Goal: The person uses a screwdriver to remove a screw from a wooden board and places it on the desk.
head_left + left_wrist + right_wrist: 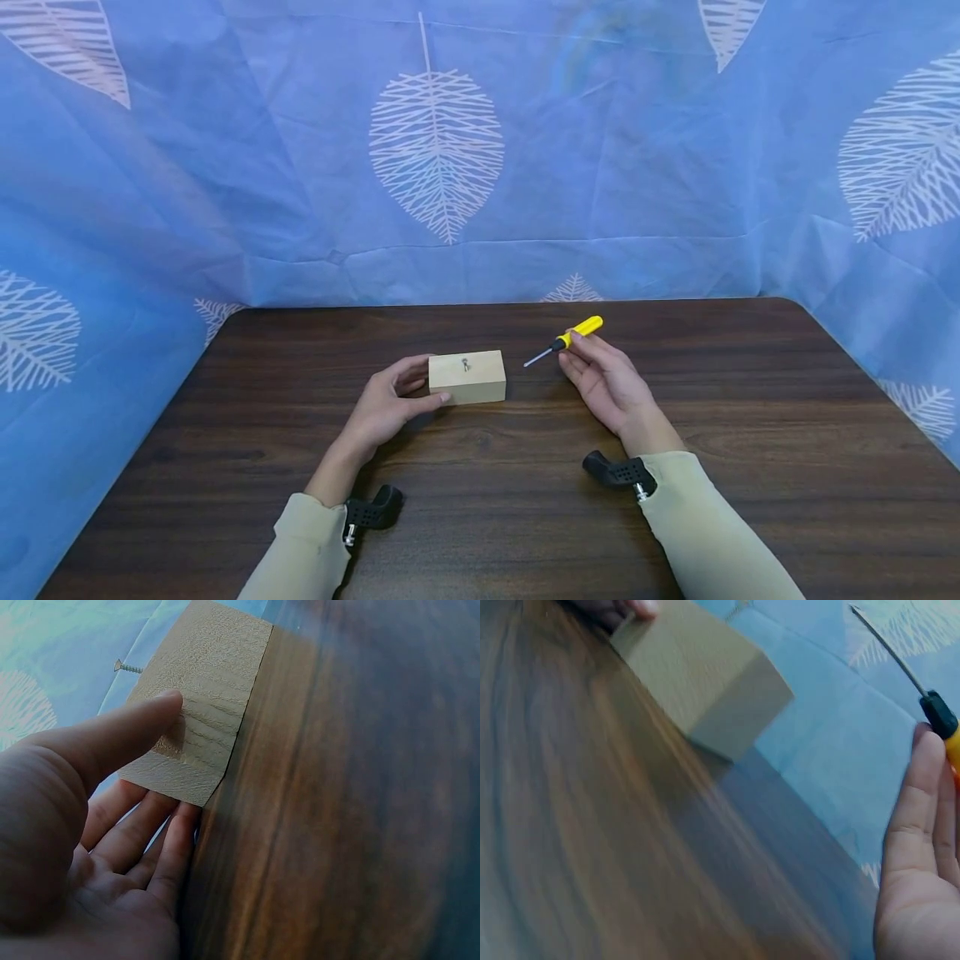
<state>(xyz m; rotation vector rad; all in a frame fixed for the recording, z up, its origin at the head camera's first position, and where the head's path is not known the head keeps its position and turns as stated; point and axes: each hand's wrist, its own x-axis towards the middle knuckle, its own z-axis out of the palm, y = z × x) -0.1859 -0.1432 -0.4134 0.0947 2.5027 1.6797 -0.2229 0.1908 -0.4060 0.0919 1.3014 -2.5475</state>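
A pale wooden block [468, 385] lies on the table, with a screw [465, 364] standing partly out of its top. My left hand [390, 402] grips the block's left end, thumb on the near face and fingers behind it. The left wrist view shows the screw [128, 667] with its threads bare above the wood. To the right of the block, my right hand [609, 379] holds a yellow screwdriver [583, 327] by its handle. Its metal shaft slants down to the left, the tip apart from the block and the screw.
The dark wood-grain table [480, 500] runs under both arms. Behind it hangs a blue cloth [300, 167] with white leaf prints. A black wrist mount [375, 507] sits at the left cuff, and another black mount [618, 471] at the right.
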